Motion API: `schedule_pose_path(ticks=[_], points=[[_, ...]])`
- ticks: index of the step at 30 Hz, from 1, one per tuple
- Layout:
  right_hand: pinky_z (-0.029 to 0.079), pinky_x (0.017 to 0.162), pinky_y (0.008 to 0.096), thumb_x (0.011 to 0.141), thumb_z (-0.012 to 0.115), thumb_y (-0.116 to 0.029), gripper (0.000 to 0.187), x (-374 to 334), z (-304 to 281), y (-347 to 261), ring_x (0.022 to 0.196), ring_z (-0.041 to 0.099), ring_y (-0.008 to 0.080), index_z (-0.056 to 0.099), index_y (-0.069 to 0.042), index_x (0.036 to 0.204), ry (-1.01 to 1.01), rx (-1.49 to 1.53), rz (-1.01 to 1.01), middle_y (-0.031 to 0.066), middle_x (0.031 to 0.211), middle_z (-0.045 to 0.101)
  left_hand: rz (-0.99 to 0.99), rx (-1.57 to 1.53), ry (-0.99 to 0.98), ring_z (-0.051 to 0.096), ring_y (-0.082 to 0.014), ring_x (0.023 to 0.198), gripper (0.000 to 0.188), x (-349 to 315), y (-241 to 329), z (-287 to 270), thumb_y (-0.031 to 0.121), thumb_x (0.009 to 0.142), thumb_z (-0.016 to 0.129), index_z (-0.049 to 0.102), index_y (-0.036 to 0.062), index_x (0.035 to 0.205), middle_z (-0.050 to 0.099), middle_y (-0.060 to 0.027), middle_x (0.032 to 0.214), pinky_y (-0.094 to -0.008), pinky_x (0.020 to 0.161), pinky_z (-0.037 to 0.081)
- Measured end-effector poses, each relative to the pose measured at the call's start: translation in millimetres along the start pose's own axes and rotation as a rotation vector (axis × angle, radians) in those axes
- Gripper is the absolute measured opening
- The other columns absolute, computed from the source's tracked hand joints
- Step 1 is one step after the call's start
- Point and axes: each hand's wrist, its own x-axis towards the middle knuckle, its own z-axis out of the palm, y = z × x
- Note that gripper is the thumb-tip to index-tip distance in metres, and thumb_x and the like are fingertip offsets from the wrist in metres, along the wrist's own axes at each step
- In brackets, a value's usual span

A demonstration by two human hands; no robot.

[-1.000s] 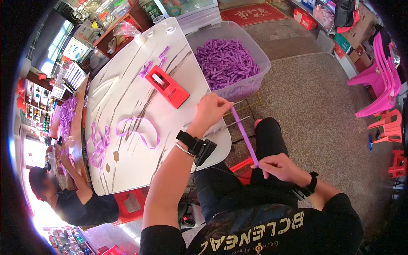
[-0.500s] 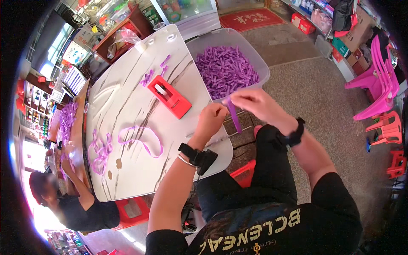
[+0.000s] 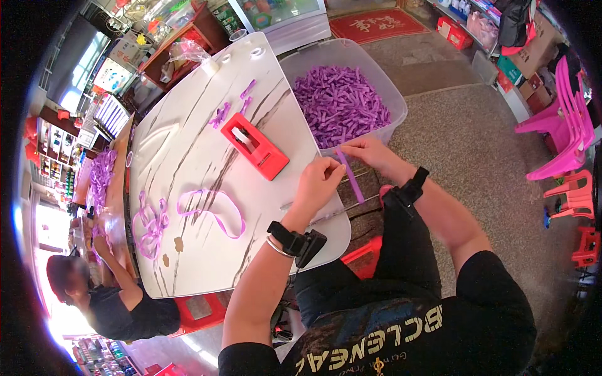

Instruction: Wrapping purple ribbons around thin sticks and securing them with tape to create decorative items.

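- At the right edge of the worktop point(image 3: 188, 150), a short purple ribbon strip point(image 3: 351, 177) is held between both hands, hanging down and slanting slightly over the gap beside the worktop's rim.
- The left hand point(image 3: 321, 182) is closed, with fingertips pinching the strip near its upper end; a black wrist device point(image 3: 300, 241) sits on that forearm.
- The right hand point(image 3: 371, 152) is closed on the strip's top end, just beside the left hand; a black band point(image 3: 409, 188) is on that wrist.
- Just behind the hands stands a clear plastic bin point(image 3: 401, 119), filled with cut purple pieces point(image 3: 338, 103).
- On the worktop, left of the hands, lies a red tape dispenser point(image 3: 256, 146).
- Nearer the person, a long purple ribbon loop point(image 3: 213, 210) lies flat on the marbled surface.
- A tangle of purple ribbon point(image 3: 149, 225) lies at the worktop's left side; a few small purple pieces point(image 3: 233, 108) lie beyond the dispenser.
- Across the worktop sits another person point(image 3: 116, 307) in dark clothing.
- Pink plastic chairs point(image 3: 564, 131) stand well apart, at the right.
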Motion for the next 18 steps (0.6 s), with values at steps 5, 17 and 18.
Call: schedule_pose_path(ticks=[5, 17, 18], points=[[0.037, 0.059, 0.0192, 0.084, 0.053, -0.026, 0.027, -12.2, 7.1, 7.2, 0.064, 0.046, 0.005, 0.063, -0.004, 0.096, -0.006, 0.016, 0.088, -0.0048, 0.076, 0.056, 0.096, 0.062, -0.003, 0.054, -0.0211, 0.063, 0.018, 2.0, -13.6, 3.4, 0.021, 0.074, 0.061, 0.064, 0.0037, 0.078, 0.054, -0.0108, 0.065, -0.0323, 0.057, 0.041], [0.033, 0.05, 0.0172, 0.084, 0.056, -0.018, 0.012, -107.3, 51.0, 46.4, 0.058, 0.045, 0.0035, 0.056, -0.008, 0.078, 0.128, 0.474, -0.015, -0.0027, 0.071, 0.054, 0.042, 0.334, -0.165, 0.053, -0.0199, 0.062, 0.02, 5.8, 9.0, 1.3, 0.022, 0.072, 0.064, 0.066, 0.0036, 0.08, 0.053, -0.0116, 0.066, -0.0314, 0.055, 0.04], [0.033, 0.05, 0.0172, 0.084, 0.056, -0.018, 0.012, -107.2, 54.5, 46.8, 0.058, 0.045, 0.0035, 0.056, -0.008, 0.078, 0.131, 0.474, -0.017, -0.0027, 0.071, 0.054, 0.017, 0.329, -0.172, 0.053, -0.0203, 0.062, 0.021, 6.6, 9.4, 1.3, 0.022, 0.072, 0.064, 0.066, 0.0035, 0.08, 0.054, -0.0117, 0.067, -0.0317, 0.056, 0.04]])
